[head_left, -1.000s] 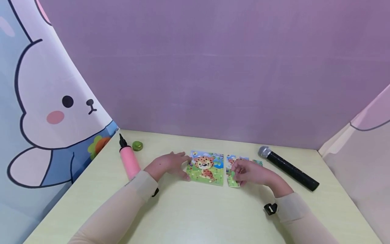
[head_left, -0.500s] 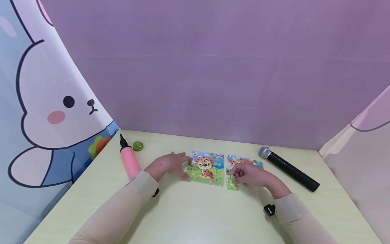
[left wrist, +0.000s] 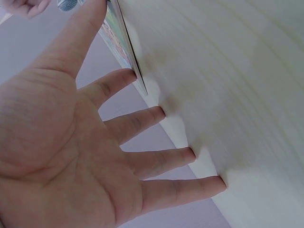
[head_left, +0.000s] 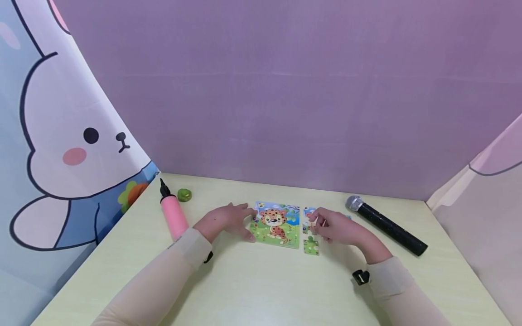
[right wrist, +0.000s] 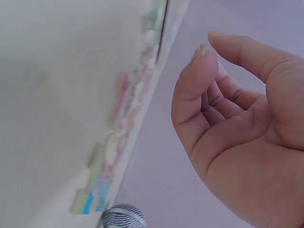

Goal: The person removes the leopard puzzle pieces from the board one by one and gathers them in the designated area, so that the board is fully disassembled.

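Observation:
A square picture card (head_left: 275,225) with a cartoon leopard lies flat on the table. My left hand (head_left: 228,222) is at the card's left edge, fingers spread, thumb and index finger touching the edge in the left wrist view (left wrist: 71,137). Just right of the card is a green jigsaw piece (head_left: 311,247), a little apart from the other jigsaw pieces (head_left: 308,213). Above those pieces hovers my right hand (head_left: 336,227), hiding most of them. Its fingers are loosely curled and hold nothing; in the right wrist view thumb and index finger (right wrist: 194,78) stand apart.
A black microphone (head_left: 387,226) with a silver head lies at the right. On the left are a pink hand pump (head_left: 174,216) with a black nozzle and a small green object (head_left: 184,195). A purple backdrop (head_left: 285,99) rises behind the table.
My right hand drew the green jigsaw piece slightly toward me, then let go and rose off it toward the other pieces. The left hand and the card stayed in place.

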Demonstrator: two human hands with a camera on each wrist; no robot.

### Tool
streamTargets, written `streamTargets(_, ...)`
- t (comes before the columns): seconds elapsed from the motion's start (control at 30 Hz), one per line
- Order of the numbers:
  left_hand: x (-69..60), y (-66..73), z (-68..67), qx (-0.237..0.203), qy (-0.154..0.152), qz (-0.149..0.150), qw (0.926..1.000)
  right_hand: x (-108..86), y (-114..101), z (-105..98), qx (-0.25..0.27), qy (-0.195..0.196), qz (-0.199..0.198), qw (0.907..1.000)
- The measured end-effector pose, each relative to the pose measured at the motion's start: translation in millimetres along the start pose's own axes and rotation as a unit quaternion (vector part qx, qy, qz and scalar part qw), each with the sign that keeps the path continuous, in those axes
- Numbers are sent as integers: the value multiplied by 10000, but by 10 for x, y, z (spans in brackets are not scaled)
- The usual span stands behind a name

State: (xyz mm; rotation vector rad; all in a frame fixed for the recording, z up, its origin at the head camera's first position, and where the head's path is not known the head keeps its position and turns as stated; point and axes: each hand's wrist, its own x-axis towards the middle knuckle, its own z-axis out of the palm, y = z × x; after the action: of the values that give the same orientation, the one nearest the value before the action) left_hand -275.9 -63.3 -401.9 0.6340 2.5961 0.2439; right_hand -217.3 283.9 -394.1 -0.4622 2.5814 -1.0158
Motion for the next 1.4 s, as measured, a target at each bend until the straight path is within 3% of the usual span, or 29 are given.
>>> streamTargets(0.23,12,-16,16,-10,-1,-9,10000,83,-151,-43,226,201,-47,9995)
streamTargets(0.87,39,-34,45,-12,-42,88,10000,559,-418,279,552,-282,-305,9976)
streamTargets(1.4,0,22,-8,34,-69,-28,10000,777,-429,465,625,-589,-43,9963)
